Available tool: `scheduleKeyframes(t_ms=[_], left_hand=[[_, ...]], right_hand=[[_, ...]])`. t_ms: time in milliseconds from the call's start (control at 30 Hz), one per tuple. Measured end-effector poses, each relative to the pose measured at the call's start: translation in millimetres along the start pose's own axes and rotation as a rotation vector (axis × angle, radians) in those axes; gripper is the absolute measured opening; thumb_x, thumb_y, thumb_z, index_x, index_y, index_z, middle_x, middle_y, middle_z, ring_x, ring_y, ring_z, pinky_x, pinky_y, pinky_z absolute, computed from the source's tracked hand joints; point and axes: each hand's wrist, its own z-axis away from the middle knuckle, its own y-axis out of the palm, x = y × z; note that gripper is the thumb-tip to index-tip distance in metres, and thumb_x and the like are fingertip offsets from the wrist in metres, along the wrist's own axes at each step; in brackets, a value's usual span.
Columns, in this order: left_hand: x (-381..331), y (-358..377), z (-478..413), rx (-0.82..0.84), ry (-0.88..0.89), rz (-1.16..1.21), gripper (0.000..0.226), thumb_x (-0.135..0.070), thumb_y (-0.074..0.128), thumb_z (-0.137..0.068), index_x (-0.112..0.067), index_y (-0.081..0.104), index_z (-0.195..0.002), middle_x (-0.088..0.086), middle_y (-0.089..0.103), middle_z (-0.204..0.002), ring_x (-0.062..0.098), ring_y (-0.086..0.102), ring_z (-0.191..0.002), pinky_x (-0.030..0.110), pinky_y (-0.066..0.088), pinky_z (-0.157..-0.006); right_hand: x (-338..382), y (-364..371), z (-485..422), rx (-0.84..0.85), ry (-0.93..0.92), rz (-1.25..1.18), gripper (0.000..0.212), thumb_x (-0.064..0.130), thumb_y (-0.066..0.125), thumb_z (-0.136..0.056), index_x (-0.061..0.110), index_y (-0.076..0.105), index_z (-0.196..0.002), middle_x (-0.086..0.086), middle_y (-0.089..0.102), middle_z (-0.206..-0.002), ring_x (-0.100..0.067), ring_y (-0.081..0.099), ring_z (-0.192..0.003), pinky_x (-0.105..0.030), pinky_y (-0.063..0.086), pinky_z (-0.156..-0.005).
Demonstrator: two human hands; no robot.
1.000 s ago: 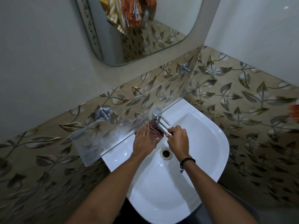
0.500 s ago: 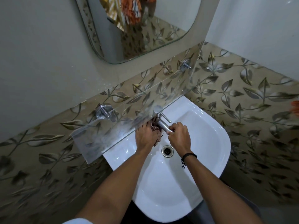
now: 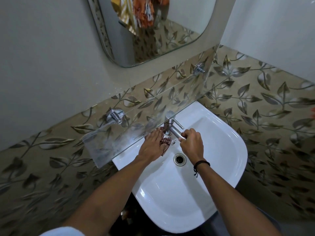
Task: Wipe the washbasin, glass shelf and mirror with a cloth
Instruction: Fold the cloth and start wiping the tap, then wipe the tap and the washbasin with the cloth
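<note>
The white ceramic washbasin [image 3: 170, 193] fills the lower centre of the frame. On its back ledge, mid-frame, the left hand [image 3: 150, 145] lies flat with straight fingers, pressing a red-and-white checked cloth [image 3: 165, 142] down beside the foot of the brushed steel tap [image 3: 175, 131]. The right hand [image 3: 191, 142] is curled round the spout. The basin step seems in hand. Next the cloth must work round the tap, then rise to the smeared clear glass shelf [image 3: 153, 106] and the rounded wall mirror [image 3: 153, 31] at top.
</note>
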Motion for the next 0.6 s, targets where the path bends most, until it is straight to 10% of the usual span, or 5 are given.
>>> scheduleKeyframes(t_ms=[433, 600], left_hand=[[46.3, 8.6, 64.3, -0.006, 0.031, -0.084, 0.090, -0.067, 0.002, -0.087, -0.014, 0.003, -0.160, 0.000, -0.005, -0.167, 0.016, -0.005, -0.155, 0.032, -0.007, -0.123], [23.3, 1.3, 24.7, 0.031, 0.019, -0.066, 0.078, -0.062, 0.020, -0.100, -0.018, -0.004, -0.160, -0.002, -0.009, -0.168, 0.011, -0.010, -0.154, 0.034, -0.006, -0.125]], right_hand=[[-5.6, 0.4, -1.8, 0.026, 0.029, -0.084, 0.009, 0.017, 0.072, -0.087, 0.012, 0.065, -0.091, 0.000, 0.062, -0.098, -0.026, 0.055, -0.099, -0.038, 0.050, -0.074], [-3.7, 0.6, -2.0, 0.025, 0.033, -0.060, 0.011, 0.019, 0.072, -0.089, 0.012, 0.065, -0.094, -0.001, 0.062, -0.101, -0.026, 0.055, -0.100, -0.038, 0.051, -0.075]])
